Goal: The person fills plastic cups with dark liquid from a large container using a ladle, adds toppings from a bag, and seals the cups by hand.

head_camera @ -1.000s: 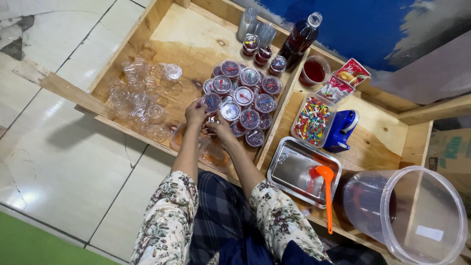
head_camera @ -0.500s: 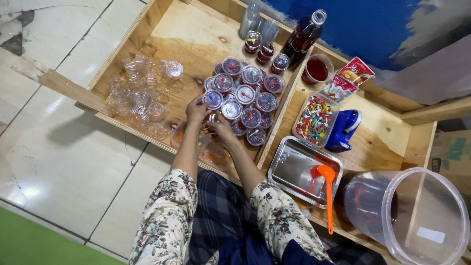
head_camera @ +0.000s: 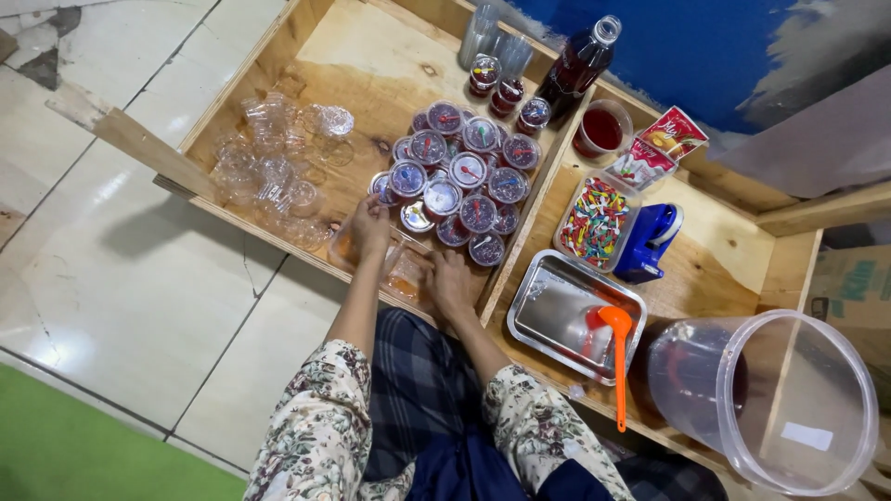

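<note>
Closest to the seated person, both hands rest at the near edge of the wooden tray: the left hand is curled over a clear plastic container holding something orange, and the right hand lies on the same container's other end, fingers bent over it; I cannot tell how firmly either one grips. Just beyond the hands sits a tight cluster of sealed small cups filled with dark red jelly, each with a little coloured spoon under its lid, so a good batch looks finished and stacked. To the left of the left hand lies a loose heap of empty clear cups, which I judge to be the share not yet filled. To the right of the right hand, in the next compartment, a steel tray carries an orange ladle, and near it a large clear bucket shows only a low dark remnant. Further off are a tub of coloured spoons, a blue sealing tool, a cup of red liquid, a few more filled cups and a dark bottle.
</note>
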